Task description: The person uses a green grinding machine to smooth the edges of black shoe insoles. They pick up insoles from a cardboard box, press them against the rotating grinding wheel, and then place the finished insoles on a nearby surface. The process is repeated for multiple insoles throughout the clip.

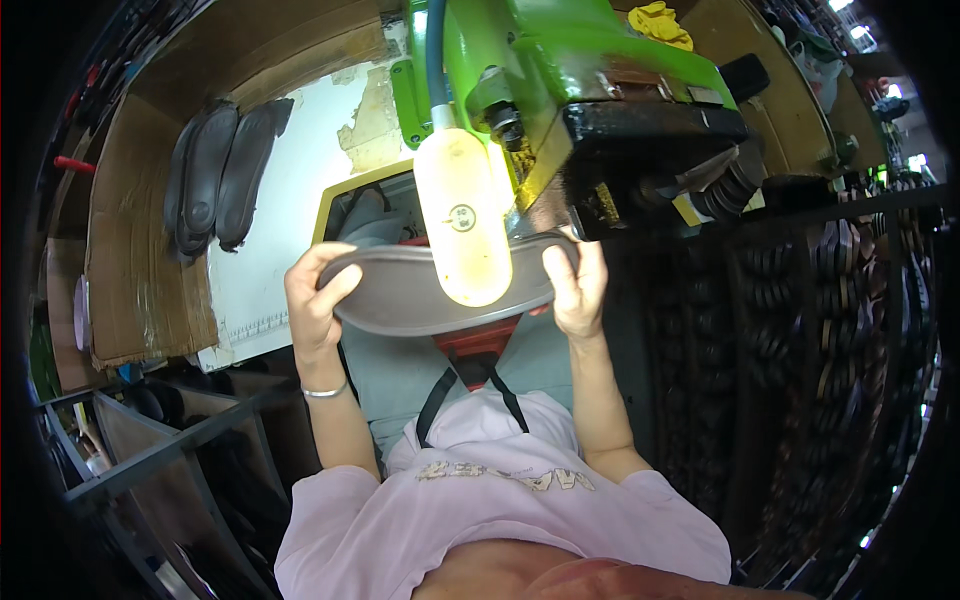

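Left hand: The person's left hand (pixel 318 295) was clamped on the left end of a grey shoe sole (pixel 400 295), fingers curled over its upper edge and thumb against its face.
Right hand: The right hand (pixel 577 290) gripped the sole's right end, fingers closed around the edge just under the machine's dark head.
Sole: The grey sole was held level between both hands, in front of the chest and below the green machine (pixel 560 60); its right tip sat up against the black working head (pixel 640 150), though whether the two touched could not be told.
Lamp: A lit, elongated work lamp (pixel 462 215) hung from a blue-grey hose on the machine and crossed in front of the sole's middle, hiding part of it.
Wrist: A thin silver bangle (pixel 325 391) circled the left wrist.
Clothing: The person wore a pale pink shirt (pixel 480 500) with dark straps running up from the collar.
Left of the machine: A stack of dark soles (pixel 215 175) lay on a white surface edged by brown cardboard (pixel 140 250).
Right of the machine: Rows of dark soles (pixel 790 330) filled racks along the dim right side.
Above: A yellow cloth (pixel 660 22) rested on top, behind the machine.
Lower left: A metal-framed shelf (pixel 150 450) stood beside the person's left arm.
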Motion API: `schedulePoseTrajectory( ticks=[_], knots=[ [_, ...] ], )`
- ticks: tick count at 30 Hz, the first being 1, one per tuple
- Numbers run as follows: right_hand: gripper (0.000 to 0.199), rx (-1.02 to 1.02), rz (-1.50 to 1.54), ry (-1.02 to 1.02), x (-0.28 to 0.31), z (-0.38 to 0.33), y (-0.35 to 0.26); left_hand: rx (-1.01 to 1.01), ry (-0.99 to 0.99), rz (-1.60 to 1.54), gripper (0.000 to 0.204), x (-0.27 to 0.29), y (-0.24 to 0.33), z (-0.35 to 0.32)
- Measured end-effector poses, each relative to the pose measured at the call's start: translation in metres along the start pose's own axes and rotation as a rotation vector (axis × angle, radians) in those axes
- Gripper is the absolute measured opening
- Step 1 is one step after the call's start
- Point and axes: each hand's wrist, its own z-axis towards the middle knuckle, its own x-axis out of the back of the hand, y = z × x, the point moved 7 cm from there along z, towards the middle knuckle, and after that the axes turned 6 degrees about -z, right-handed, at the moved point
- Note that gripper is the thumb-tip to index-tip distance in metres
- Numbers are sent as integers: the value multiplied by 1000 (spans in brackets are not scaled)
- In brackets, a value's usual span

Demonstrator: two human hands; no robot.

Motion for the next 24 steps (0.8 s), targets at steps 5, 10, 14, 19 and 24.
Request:
schedulePoseTrajectory(
  ticks=[5,10,14,19,24],
  knots=[
    [26,179,-47,-32,-15,10,-7,120,21,105,23,32,-41,-51],
    [47,38,27,-65,-15,24,-2,398,-6,39,22,-30,-118,-117],
    [52,98,-239,7,-16,20,1,395,8,73,19,-76,-166,-132],
    [40,199,-250,40,-3,-9,-17,211,-68,510,20,-6,-112,-83],
    [38,-526,422,-203,-38,-27,76,-447,562,698,16,112,67,2]
  ],
)
